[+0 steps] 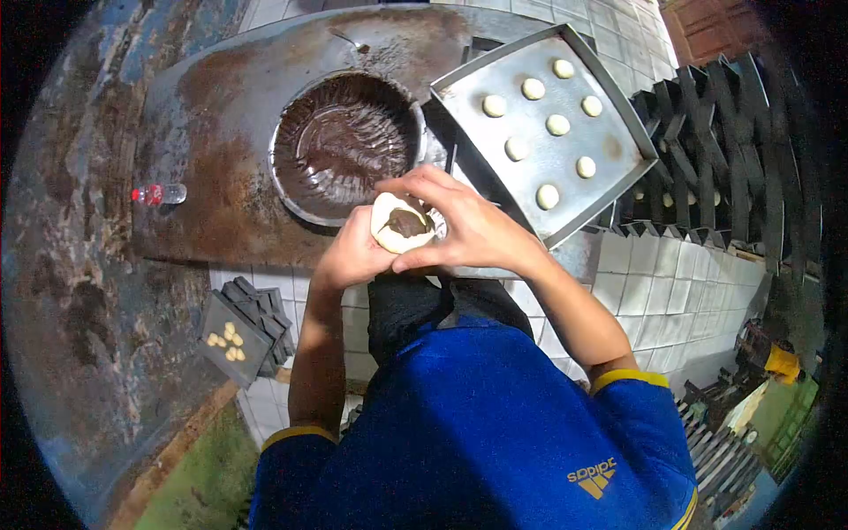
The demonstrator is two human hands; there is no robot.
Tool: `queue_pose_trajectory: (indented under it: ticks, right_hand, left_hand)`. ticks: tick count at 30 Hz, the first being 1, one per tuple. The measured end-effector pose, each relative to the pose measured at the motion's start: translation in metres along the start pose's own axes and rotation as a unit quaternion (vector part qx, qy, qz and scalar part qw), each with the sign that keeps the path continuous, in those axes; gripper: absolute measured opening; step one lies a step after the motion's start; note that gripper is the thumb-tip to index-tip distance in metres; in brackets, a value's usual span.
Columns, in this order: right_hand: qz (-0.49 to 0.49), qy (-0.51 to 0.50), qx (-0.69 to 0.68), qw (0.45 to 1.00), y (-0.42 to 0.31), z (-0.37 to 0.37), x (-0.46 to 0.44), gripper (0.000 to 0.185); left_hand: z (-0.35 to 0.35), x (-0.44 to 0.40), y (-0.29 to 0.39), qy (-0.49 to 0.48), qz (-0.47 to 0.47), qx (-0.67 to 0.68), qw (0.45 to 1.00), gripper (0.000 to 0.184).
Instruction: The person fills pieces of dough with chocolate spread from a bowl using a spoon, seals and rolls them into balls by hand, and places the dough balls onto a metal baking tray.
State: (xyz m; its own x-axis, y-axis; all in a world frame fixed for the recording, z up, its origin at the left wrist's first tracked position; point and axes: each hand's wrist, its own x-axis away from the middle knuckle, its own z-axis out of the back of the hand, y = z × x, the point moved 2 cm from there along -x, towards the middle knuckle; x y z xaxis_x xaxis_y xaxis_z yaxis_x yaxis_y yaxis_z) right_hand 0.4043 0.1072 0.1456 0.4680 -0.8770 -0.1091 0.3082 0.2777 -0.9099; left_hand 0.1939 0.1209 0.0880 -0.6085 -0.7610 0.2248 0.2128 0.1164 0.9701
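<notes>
1. Our right hand (461, 215) curls around the far and right sides of a cream-coloured, rounded piece of dough (383, 215), fingers and thumb bent toward each other to grip its edge.
2. Our left hand (352, 250) cups that same dough from the left; how its fingers lie underneath, we cannot tell.
3. Between our hands, at the centre of the frame, the dough shows a dark brown lump of paste (407, 223) in its middle. Squeezing too hard could force paste over the edge, and a smeared edge would probably seal poorly; uneven pressure could thin the dough until it tears.
4. Just beyond, left of upper centre, stands a round metal basin (276, 181) coated inside with dark brown paste. If our grip slackened, the dough could slip against its rim or fall in.
5. At upper right, a silver rectangular metal tray (609, 172) holds eight pale round dough balls (557, 124). Our right forearm lies close to its near corner, so a careless swing might jolt it, and paste-covered fingers could stain the balls.
6. Farther off, at left, a clear red-capped bottle (161, 194) sits by the table's edge; a bump could send it over.
</notes>
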Motion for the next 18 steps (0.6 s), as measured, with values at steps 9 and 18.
queue_pose_trajectory:
  ticks: [9, 18]
  right_hand:
    - [-0.112, 0.084, -0.132, 0.981, 0.008, 0.038, 0.032, 0.026]
    - [-0.066, 0.054, 0.199, 0.976, -0.039, 0.074, 0.048, 0.097]
  left_hand:
    - [-0.042, -0.005, 0.052, -0.027, 0.049, 0.288, 0.956, 0.055]
    - [-0.082, -0.031, 0.050, 0.078, 0.071, 0.355, 0.929, 0.029]
